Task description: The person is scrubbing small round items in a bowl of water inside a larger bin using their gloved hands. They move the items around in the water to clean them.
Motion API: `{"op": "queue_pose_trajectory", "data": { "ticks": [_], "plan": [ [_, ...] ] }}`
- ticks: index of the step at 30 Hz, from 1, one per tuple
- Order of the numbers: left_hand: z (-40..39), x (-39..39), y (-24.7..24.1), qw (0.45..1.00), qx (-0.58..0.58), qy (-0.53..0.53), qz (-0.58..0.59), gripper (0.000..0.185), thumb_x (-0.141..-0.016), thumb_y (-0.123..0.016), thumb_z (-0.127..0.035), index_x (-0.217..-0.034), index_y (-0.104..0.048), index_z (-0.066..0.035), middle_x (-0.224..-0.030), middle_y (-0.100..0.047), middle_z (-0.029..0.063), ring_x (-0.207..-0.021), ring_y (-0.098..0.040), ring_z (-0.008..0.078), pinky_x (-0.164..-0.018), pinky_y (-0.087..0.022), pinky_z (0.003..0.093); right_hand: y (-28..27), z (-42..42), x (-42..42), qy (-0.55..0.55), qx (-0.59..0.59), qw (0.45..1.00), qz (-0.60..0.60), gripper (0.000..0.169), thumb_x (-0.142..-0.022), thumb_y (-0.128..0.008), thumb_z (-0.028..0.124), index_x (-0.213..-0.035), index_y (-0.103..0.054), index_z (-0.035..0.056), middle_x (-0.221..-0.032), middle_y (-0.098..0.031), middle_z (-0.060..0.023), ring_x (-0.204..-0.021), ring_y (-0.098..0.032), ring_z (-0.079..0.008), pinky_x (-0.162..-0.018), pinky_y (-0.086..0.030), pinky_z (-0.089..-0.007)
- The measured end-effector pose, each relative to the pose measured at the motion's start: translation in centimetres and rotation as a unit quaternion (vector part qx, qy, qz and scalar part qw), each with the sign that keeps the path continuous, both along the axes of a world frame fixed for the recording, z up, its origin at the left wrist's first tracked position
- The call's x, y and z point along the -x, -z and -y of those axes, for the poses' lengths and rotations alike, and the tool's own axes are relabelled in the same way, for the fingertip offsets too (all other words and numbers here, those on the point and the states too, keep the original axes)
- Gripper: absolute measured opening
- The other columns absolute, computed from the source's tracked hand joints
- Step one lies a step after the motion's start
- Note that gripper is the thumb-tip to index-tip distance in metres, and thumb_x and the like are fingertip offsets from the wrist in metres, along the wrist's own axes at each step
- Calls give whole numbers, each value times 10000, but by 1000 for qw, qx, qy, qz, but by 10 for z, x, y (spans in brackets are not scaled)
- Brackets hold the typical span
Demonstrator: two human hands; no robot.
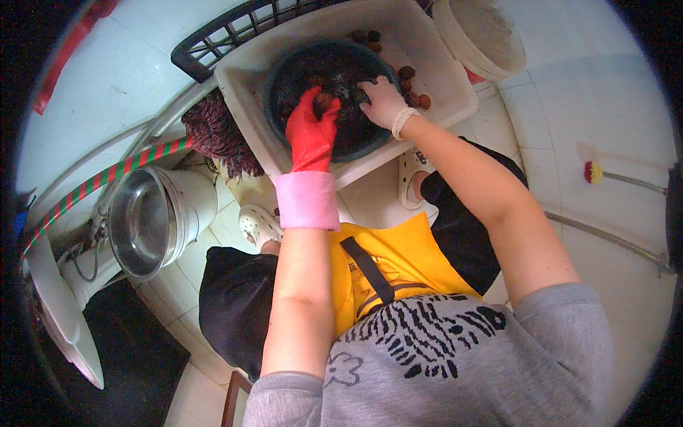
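My left hand (314, 125), in a red rubber glove with a pink cuff at the wrist, is over a dark round basin (384, 143). Between its thumb and fingers is a round brown thing (323, 100) that looks like a walnut. My right hand (385, 102) wears a thin whitish glove and reaches into the basin from its right side, fingers bent and spread. Whether those fingers hold anything is not clear. Dark, shiny liquid (347, 128) lies in the basin, hiding most of what is under it. Around the basin is a white plastic tub (453, 99).
Several brown walnut-like balls (413, 99) lie in the tub, right of the basin. A black plastic crate (213, 42) and white bucket (491, 37) stand behind. To the left are a mop head (219, 131), a striped pole (114, 171) and a metal bowl (140, 221) on a white bucket.
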State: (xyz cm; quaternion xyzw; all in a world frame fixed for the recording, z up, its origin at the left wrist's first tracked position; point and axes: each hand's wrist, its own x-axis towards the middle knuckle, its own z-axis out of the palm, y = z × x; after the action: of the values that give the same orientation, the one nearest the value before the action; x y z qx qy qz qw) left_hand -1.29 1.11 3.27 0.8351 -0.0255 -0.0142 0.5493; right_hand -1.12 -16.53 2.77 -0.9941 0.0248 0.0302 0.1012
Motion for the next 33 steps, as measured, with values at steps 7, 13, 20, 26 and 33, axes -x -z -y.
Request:
{"op": "queue_pose_trajectory", "data": {
  "ticks": [7,13,20,26,33],
  "plan": [
    [-6,5,5,991,-121,46,-26,470,-760,-675,-365,-1129,-592,-87,-1004,-646,162,-956,-598,356,-832,-459,397,-5,-13,-7,-30,-251,967,7,294,-719,-578,206,-971,-654,75,-1023,-605,-204,-1014,-542,-363,-912,-434,-395],
    [5,0,1,993,-115,9,11,325,-766,-654,-343,-980,-643,-98,-918,-659,149,-889,-613,356,-765,-474,391,-9,-13,10,-47,-159,986,-16,297,-734,-564,157,-1003,-635,53,-992,-572,-215,-980,-531,-371,-899,-434,-393],
    [16,-31,-10,994,8,-93,-58,518,-781,-635,-455,-975,-641,25,-930,-659,202,-905,-634,299,-792,-466,354,-34,-36,37,-101,-18,979,-177,277,-729,-550,128,-973,-644,35,-1062,-550,-243,-963,-568,-376,-830,-483,-416],
    [72,-63,-4,964,193,42,-176,602,-810,-609,-473,-1111,-582,47,-1064,-625,173,-946,-599,240,-836,-448,362,-35,-34,40,-91,-30,972,-216,299,-771,-596,195,-1025,-635,41,-1053,-585,-240,-973,-592,-368,-824,-499,-408],
    [70,-59,9,995,24,39,-87,570,-827,-573,-385,-1256,-485,-22,-1192,-563,189,-1070,-558,303,-911,-431,383,-31,-11,44,-98,-29,978,-185,258,-735,-573,158,-949,-641,30,-1016,-576,-245,-944,-588,-371,-816,-489,-430]
  ]
}}
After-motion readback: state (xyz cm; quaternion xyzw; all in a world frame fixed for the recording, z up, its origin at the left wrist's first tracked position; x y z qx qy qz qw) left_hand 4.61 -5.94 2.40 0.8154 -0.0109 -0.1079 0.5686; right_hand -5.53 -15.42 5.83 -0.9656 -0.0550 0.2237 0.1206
